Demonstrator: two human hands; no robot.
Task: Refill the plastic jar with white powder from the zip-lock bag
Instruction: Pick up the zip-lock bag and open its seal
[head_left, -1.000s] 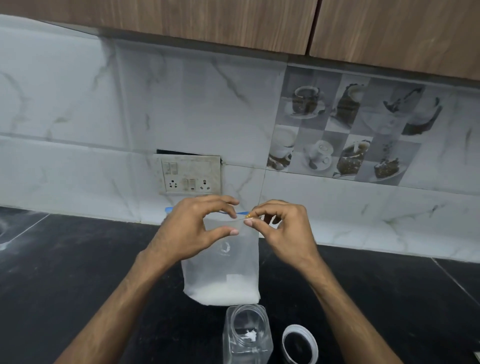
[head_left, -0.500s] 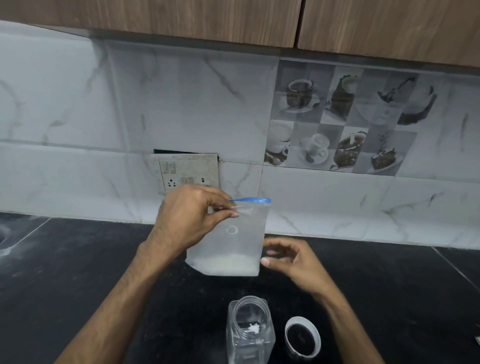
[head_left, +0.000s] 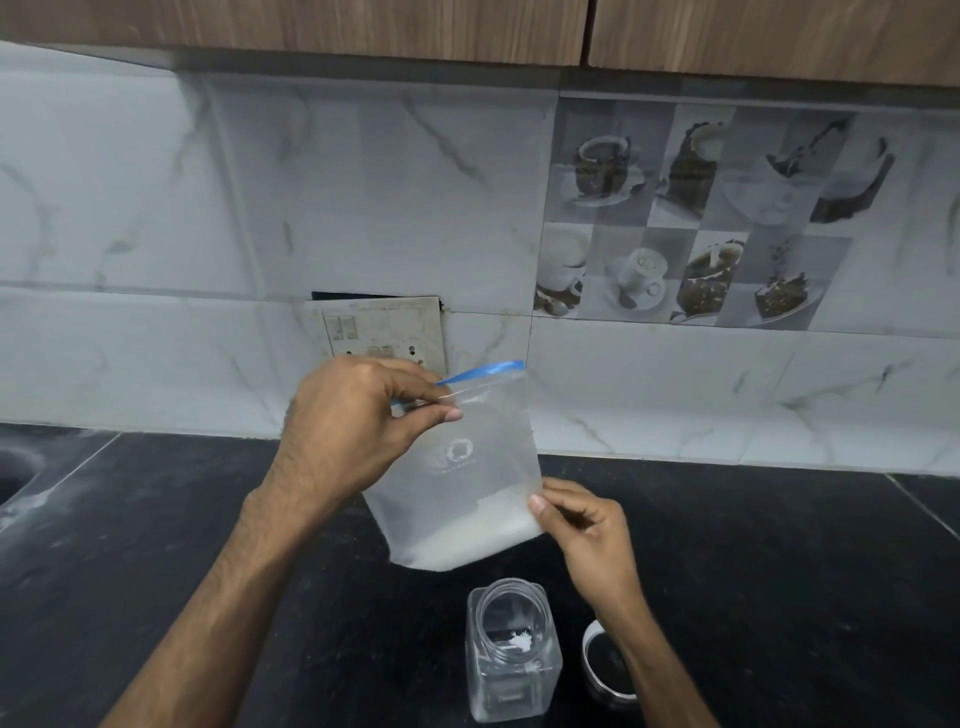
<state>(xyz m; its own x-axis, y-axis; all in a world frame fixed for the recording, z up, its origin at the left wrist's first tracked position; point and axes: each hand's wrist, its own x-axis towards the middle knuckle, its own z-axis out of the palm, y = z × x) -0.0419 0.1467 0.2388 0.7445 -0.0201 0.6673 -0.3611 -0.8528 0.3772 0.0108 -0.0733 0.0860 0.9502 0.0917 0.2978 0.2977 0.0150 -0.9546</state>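
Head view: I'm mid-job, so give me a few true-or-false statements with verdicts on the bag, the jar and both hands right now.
1. The left hand pinches the zip-lock bag near its blue seal. True.
2. The jar has its lid screwed on. False: its mouth is open and the lid lies on the counter just right of it.
3. The right hand holds the bag's lower right edge. True.
4. The bag is nearly full. False: the white powder fills only the bottom.
5. The bag's corner sits inside the jar. False: the bag is held behind the jar, apart from it.
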